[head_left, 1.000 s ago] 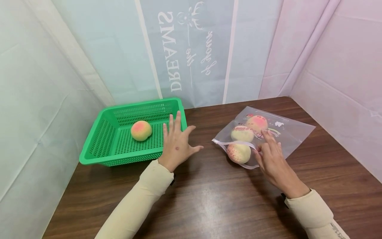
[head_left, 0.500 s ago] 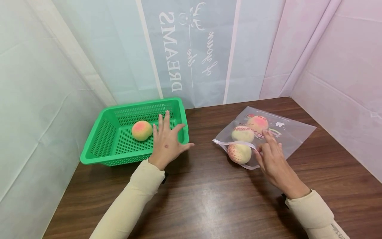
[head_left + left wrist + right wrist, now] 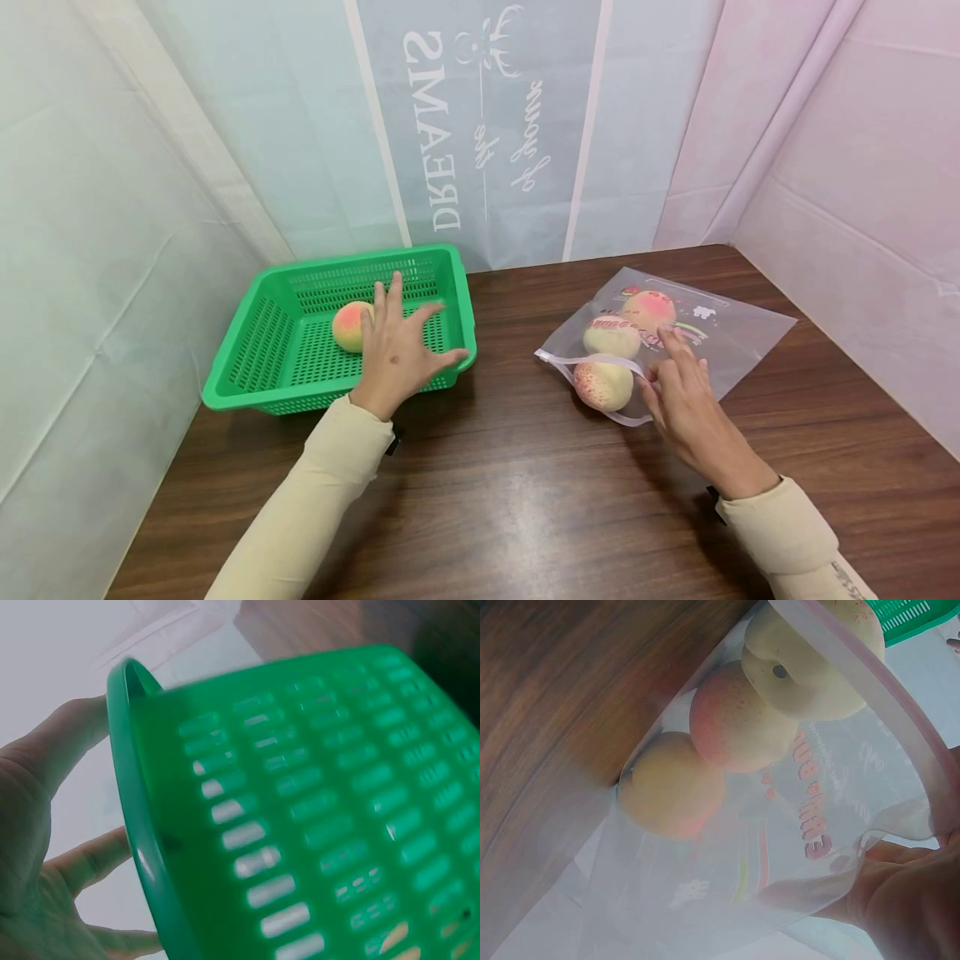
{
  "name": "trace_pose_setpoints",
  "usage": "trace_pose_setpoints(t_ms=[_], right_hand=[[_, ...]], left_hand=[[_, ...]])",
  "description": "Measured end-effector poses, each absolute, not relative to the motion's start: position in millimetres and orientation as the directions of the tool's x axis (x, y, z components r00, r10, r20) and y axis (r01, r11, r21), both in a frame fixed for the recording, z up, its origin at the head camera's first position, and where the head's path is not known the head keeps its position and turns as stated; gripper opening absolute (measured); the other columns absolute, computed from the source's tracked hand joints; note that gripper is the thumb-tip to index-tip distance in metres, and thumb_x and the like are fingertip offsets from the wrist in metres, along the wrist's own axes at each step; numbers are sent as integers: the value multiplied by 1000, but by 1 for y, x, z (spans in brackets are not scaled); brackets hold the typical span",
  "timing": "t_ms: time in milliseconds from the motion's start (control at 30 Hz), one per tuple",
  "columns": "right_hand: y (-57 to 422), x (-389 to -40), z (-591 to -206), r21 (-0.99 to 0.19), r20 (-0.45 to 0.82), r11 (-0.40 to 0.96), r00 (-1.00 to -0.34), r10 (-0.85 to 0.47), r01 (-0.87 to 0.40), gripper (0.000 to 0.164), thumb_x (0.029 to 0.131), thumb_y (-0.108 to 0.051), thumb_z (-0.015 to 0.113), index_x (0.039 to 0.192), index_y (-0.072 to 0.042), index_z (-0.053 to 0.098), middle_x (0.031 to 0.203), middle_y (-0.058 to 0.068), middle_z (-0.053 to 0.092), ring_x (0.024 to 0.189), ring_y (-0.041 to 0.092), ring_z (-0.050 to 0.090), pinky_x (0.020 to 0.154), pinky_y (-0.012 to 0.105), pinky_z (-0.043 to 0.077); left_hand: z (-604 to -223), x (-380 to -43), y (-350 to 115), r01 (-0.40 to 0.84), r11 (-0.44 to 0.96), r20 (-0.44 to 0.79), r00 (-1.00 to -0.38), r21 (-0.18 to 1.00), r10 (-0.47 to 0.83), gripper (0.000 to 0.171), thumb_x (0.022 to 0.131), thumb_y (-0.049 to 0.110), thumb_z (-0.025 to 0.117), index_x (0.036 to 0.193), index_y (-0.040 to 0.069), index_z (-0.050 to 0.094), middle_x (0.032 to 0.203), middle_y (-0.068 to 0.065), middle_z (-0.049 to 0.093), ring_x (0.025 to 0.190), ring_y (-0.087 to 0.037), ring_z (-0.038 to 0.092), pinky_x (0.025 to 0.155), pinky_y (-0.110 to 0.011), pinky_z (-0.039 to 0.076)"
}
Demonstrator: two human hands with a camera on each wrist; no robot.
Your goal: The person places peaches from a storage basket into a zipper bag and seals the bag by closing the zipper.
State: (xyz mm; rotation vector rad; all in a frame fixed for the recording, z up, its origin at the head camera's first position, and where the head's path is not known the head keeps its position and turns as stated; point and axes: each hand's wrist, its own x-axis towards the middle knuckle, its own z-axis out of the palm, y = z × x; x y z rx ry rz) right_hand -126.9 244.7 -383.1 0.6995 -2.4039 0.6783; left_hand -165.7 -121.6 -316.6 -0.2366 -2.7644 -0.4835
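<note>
In the head view my left hand hovers over the right part of a green plastic basket, fingers spread, holding nothing. One peach lies in the basket, partly covered by the fingertips; whether they touch it cannot be told. My right hand pinches the edge of a clear zip bag at its mouth, on the right of the table. Three peaches are in the bag: a speckled one at the mouth, a pale one behind it and a pink-topped one deepest in.
A brown wooden table carries everything. Pale cloth walls stand at the left, the back and the right. In the left wrist view the basket's perforated side fills most of the picture.
My left hand has moved left, from the basket's right edge to over its inside, close to the peach. My right hand and the bag have stayed in place.
</note>
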Motion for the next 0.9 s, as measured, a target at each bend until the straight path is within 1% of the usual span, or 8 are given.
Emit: trace_pose_setpoints(t_ms=[133, 267, 433, 567, 733, 900], right_hand=[[245, -128, -385, -305, 615, 741, -718, -326, -598, 38, 108, -34, 41, 91, -1, 48, 149, 35, 35, 140, 53, 28, 91, 83, 25], [246, -128, -384, -300, 612, 744, -719, -329, -597, 35, 108, -31, 42, 91, -1, 48, 149, 35, 34, 140, 53, 28, 92, 83, 24], [246, -129, -383, -296, 615, 743, -715, -332, -600, 37, 108, -34, 41, 91, -1, 48, 148, 35, 35, 140, 54, 28, 92, 83, 24], [245, -129, -383, -290, 620, 742, -709, -335, -604, 30, 107, -27, 47, 91, -1, 49, 148, 35, 36, 138, 55, 30, 91, 83, 25], [244, -128, -383, -289, 631, 742, -703, -327, -604, 20, 103, -16, 55, 91, -2, 50, 148, 34, 37, 137, 56, 32, 91, 83, 25], [245, -127, -384, -289, 635, 745, -703, -321, -601, 22, 104, -19, 54, 91, -2, 50, 148, 33, 38, 137, 56, 32, 91, 83, 25]], left_hand=[[-315, -166, -132, 202, 933, 327, -940, 299, 98, 72, 71, 52, 87, 130, 16, 68, 162, -27, 14, 148, -51, 7, 109, -73, 16], [-314, -167, -145, 171, 944, 308, -948, 282, 80, 73, 71, 50, 88, 130, 14, 67, 162, -28, 14, 147, -52, 7, 110, -73, 14], [-314, -172, -160, 115, 956, 238, -970, 270, 49, 77, 73, 51, 86, 135, 13, 63, 163, -28, 8, 148, -51, 0, 112, -72, 8], [-313, -176, -171, 86, 963, 201, -979, 257, 34, 79, 73, 50, 86, 137, 11, 61, 163, -29, 6, 147, -53, -2, 109, -75, 8], [-313, -183, -180, 79, 965, 177, -984, 250, 34, 82, 73, 50, 85, 138, 8, 59, 161, -31, 6, 146, -55, -2, 107, -77, 7], [-313, -189, -188, 70, 962, 164, -986, 263, 26, 81, 75, 47, 85, 139, 7, 57, 161, -32, 5, 145, -57, -3, 106, -79, 5]])
